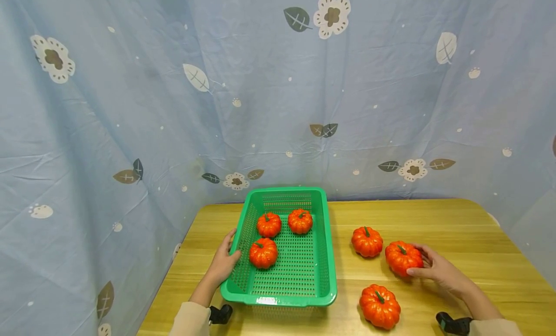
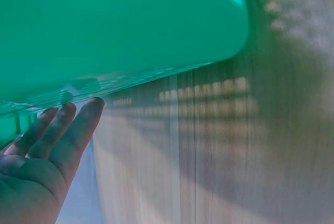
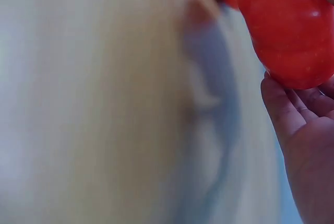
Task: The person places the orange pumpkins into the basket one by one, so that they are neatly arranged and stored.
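A green plastic basket (image 1: 299, 300) stands on the table with three small orange-red pumpkins inside, one of them a pumpkin (image 1: 263, 253) near its left wall. My left hand (image 1: 224, 262) holds the basket's left rim, thumb over the edge. In the left wrist view the fingers (image 2: 78, 130) reach up against the basket's outer side. To the right, my right hand (image 1: 436, 270) grips a pumpkin (image 1: 400, 259) from its right side, thumb in front and fingers behind. The right wrist view shows this pumpkin (image 3: 292, 31) large, with fingertips against its underside.
Two more pumpkins lie between the basket and my right hand: one pumpkin (image 1: 367, 242) farther back, another pumpkin (image 1: 380, 307) nearer the front. The wooden table (image 1: 460, 230) meets a pale blue patterned curtain (image 1: 278, 109) at its back and left.
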Available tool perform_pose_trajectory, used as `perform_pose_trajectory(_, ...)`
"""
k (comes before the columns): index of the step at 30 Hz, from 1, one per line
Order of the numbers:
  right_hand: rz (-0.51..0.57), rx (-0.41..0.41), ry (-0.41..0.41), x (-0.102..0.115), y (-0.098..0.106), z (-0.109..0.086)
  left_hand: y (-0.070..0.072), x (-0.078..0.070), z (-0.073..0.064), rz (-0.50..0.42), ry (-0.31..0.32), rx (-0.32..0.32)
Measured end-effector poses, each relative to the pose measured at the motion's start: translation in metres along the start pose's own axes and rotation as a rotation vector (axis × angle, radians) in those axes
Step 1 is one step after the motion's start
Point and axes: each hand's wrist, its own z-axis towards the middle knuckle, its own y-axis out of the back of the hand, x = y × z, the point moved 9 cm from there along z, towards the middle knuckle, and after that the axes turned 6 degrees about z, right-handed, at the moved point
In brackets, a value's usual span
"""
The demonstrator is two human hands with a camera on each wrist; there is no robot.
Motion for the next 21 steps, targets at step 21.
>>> perform_pose_trajectory(21, 0.032, 0.257, 0.287, 0.157, -0.053, 0.1, 0.001, 0.014, 0.007, 0.037, -0.011, -0.038)
